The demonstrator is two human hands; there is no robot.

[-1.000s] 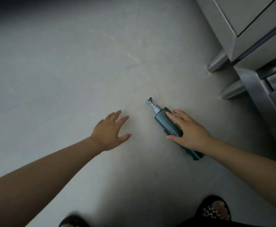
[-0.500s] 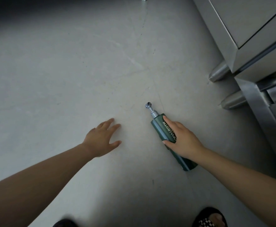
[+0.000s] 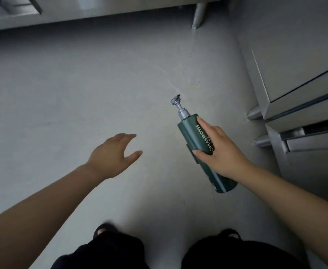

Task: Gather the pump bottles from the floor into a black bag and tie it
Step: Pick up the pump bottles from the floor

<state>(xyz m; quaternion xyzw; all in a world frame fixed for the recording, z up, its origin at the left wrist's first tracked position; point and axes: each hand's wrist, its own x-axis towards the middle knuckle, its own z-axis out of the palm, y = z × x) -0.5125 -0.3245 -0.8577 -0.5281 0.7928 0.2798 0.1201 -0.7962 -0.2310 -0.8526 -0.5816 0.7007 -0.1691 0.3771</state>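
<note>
Right hand (image 3: 220,150): grasps the bottle (image 3: 202,144) around its middle, fingers over the white label letters.
Bottle: dark green with a grey pump (image 3: 179,107); pump end points away from the person, base toward the feet, above the floor (image 3: 81,90).
Left hand (image 3: 111,155): released, fingers spread, holds nothing, well apart from the bottle.
Cabinet (image 3: 299,74): steel, at the right.

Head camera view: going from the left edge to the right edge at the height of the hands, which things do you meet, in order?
Open left hand → bare grey floor → dark green pump bottle with a grey pump → right hand gripping it → stainless steel cabinet.
</note>
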